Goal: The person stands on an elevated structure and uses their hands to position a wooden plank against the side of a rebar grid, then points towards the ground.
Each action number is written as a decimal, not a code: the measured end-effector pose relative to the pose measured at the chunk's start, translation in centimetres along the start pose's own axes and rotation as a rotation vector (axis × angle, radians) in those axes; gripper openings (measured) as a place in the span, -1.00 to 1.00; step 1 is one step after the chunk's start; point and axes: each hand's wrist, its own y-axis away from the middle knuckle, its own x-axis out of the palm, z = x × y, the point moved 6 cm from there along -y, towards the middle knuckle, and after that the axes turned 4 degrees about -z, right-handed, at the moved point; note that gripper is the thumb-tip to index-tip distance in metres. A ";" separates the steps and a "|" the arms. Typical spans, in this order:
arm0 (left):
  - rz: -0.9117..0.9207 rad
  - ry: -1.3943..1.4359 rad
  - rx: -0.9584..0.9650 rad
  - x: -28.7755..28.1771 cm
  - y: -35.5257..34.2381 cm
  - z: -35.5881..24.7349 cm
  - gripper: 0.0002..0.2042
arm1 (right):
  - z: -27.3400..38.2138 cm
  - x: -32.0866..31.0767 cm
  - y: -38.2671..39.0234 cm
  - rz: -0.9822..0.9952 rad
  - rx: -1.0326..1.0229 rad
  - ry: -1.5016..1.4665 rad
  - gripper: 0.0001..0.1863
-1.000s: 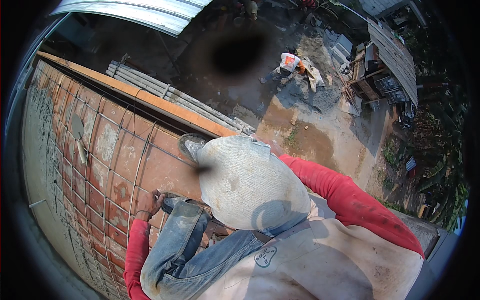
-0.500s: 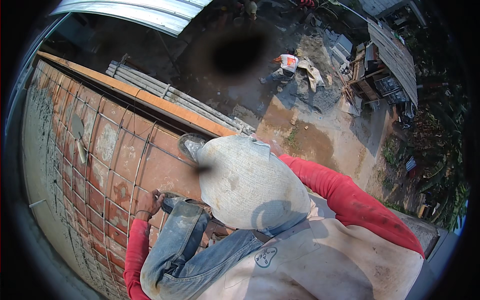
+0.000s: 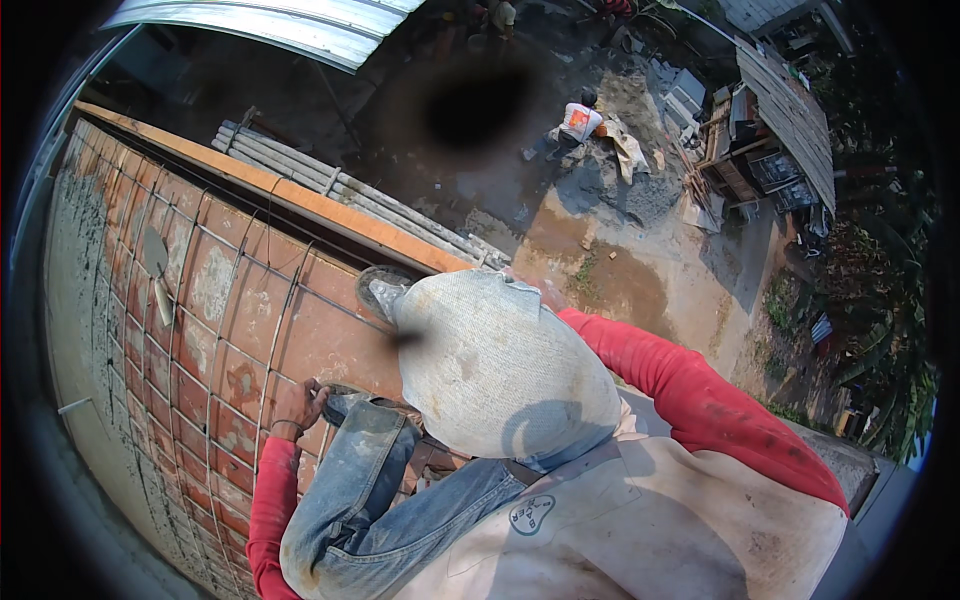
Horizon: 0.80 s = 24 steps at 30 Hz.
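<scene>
My left hand (image 3: pixel 295 408) rests low on the rebar grid (image 3: pixel 240 262), beside the toe of my left shoe (image 3: pixel 342 402). Its fingers curl inward; what lies beneath them is hidden. Only a sliver of my right hand (image 3: pixel 548 294) shows past my bent, pale cloth-covered knee (image 3: pixel 510 365), and its fingers are out of sight. A trowel (image 3: pixel 156 255) with a pale handle lies on the grid, well away from both hands. Under the bars is a reddish, stained surface (image 3: pixel 335 345).
An orange-brown board (image 3: pixel 300 200) edges this raised surface, with grey poles (image 3: pixel 350 190) beyond it. Wet-looking grey mortar (image 3: pixel 85 330) runs along the left. Far below, a co-worker (image 3: pixel 578 122) bends by a sack (image 3: pixel 627 152) and a sand pile (image 3: pixel 632 100). A shed (image 3: pixel 785 120) stands right.
The co-worker below has shifted slightly and turned toward the sack. My hands, legs and the trowel stay where they were.
</scene>
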 end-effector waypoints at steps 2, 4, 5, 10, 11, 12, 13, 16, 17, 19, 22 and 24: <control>0.000 -0.008 -0.003 0.1 0.0 0.2 -0.65 | 0.0 0.0 0.1 -0.010 -0.004 -0.004 -0.39; -0.001 -0.002 0.006 0.1 -0.1 0.3 -0.64 | 0.3 -0.2 0.1 -0.029 -0.047 0.020 -0.40; -0.001 -0.002 0.006 0.1 -0.1 0.3 -0.64 | 0.6 -0.4 0.1 -0.035 -0.061 0.029 -0.40; -0.007 0.007 0.005 -0.1 0.0 0.0 -0.65 | 0.1 -0.1 0.1 -0.016 -0.035 0.044 -0.40; -0.007 0.008 0.004 -0.1 0.0 -0.1 -0.65 | 0.1 -0.1 0.1 -0.020 -0.041 0.044 -0.40; -0.016 0.005 0.010 -0.2 0.0 -0.2 -0.65 | 0.1 -0.1 0.1 -0.034 -0.045 0.050 -0.40; -0.025 0.002 0.017 -0.2 0.0 -0.2 -0.65 | 0.0 -0.1 0.1 -0.041 -0.046 0.053 -0.40; -0.040 0.019 0.039 0.0 0.0 0.1 -0.65 | -0.5 0.5 0.0 -0.047 -0.047 0.073 -0.41; -0.039 0.019 0.039 0.0 0.0 0.1 -0.65 | -0.7 0.6 0.0 -0.047 -0.047 0.079 -0.41; -0.025 0.005 0.019 0.0 -0.1 0.1 -0.65 | -1.0 0.8 0.0 -0.056 -0.052 0.046 -0.41; -0.017 0.002 0.019 0.4 -0.2 0.7 -0.64 | -0.8 0.7 -0.1 -0.077 -0.078 0.014 -0.41; -0.016 -0.003 0.016 0.3 -0.2 0.5 -0.63 | -0.9 0.7 -0.1 -0.077 -0.084 0.021 -0.42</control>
